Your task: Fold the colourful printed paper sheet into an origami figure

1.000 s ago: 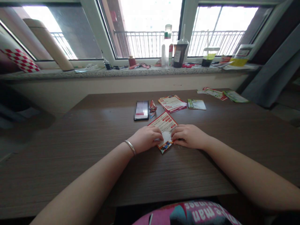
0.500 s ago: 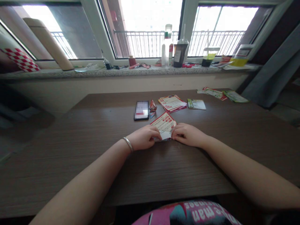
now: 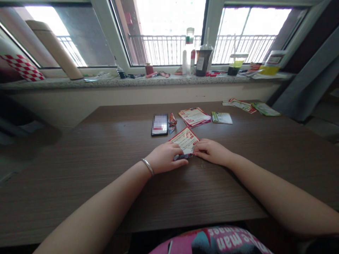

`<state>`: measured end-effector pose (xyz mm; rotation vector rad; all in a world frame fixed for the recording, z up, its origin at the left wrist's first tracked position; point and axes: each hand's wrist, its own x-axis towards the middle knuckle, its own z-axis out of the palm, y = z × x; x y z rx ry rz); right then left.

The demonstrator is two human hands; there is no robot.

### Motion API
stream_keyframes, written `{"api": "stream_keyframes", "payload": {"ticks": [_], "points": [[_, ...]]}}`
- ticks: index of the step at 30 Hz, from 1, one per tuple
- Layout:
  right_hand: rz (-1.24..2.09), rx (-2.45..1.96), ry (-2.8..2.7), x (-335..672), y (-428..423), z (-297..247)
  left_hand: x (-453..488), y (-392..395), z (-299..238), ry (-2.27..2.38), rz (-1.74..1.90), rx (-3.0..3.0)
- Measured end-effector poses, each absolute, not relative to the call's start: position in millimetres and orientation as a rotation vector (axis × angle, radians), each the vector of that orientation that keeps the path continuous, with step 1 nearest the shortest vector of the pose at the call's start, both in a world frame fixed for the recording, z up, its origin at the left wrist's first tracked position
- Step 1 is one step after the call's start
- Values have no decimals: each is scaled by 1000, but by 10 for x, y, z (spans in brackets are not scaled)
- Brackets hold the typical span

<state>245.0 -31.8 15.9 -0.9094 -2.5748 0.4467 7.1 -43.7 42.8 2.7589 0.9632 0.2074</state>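
A printed paper sheet point(image 3: 185, 138), cream with red edges, lies turned cornerwise on the table between my hands. Its near edge is folded up in a narrow dark strip. My left hand point(image 3: 169, 157) rests on the left of that fold, fingers on the paper and thumb stretched along the near side. At the right end of the fold, my right hand point(image 3: 208, 151) pinches the paper's edge. Just beyond lie a stack of similar printed sheets point(image 3: 194, 116), a small folded paper piece point(image 3: 172, 122) in red and blue, and a phone point(image 3: 159, 125) with its screen lit.
A small green and white packet point(image 3: 222, 118) lies right of the stack. More printed papers point(image 3: 242, 105) lie at the table's far right corner. Bottles, a dark drink cup point(image 3: 203, 61) and a tall beige cylinder point(image 3: 55, 49) stand on the windowsill point(image 3: 106, 83) behind the table point(image 3: 106, 141).
The white flap at the paper's near edge has become a narrow dark folded strip. My left hand has shifted slightly right, its thumb now extended along the fold. My right hand has barely moved.
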Motion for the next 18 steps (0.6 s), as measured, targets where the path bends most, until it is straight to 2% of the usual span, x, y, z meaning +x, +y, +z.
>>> {"api": "stream_keyframes", "payload": {"ticks": [7,18], "points": [[486,-984,-2563,2408,-326,173,160,-476,329,1201,326,2724],[478,-897,-2537,2416,-291,124,127,-423,343,1202,307,2507]]}}
